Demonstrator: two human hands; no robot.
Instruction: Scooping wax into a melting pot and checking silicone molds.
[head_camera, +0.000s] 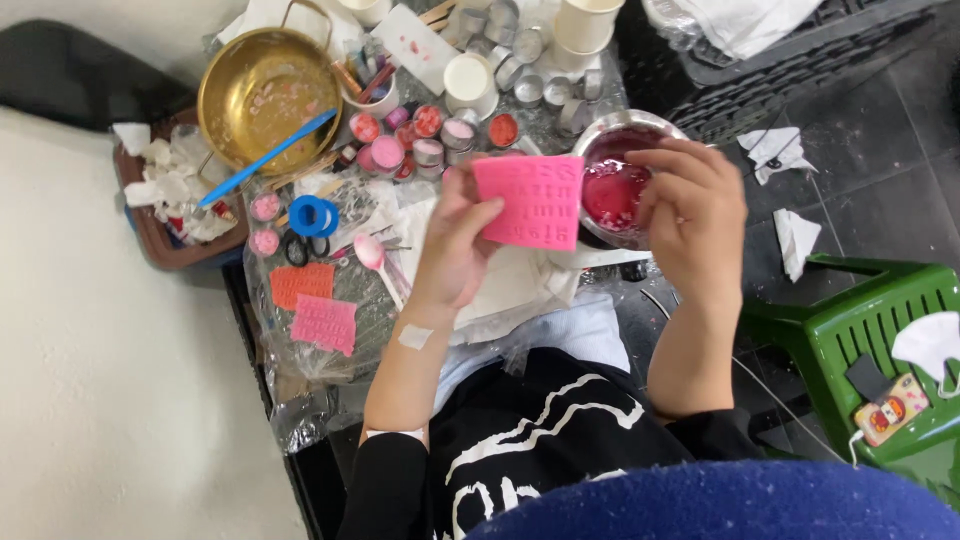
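1. We see the left hand (455, 245) pinching a pink silicone mould sheet (530, 200) by its left edge, fingers closed on it.
2. The right hand (690, 215) is curled over the metal bowl (610, 185) of pink liquid; we cannot tell whether it grips the rim, since its fingertips are hidden.
3. The sheet covers the bowl's left side.
4. Left of the left hand lie an orange mould (300, 283) and a second pink mould (324, 323).
5. Small jars (420, 135) lie beyond the hand, their contents hard to make out.

A pale, plain wall surface (110, 380) is seen along the left side. Dark grey floor tiles (880, 130) are laid on the right, scattered with white paper scraps (797, 240). A green slatted plastic chair (860, 340) is placed at the right edge.
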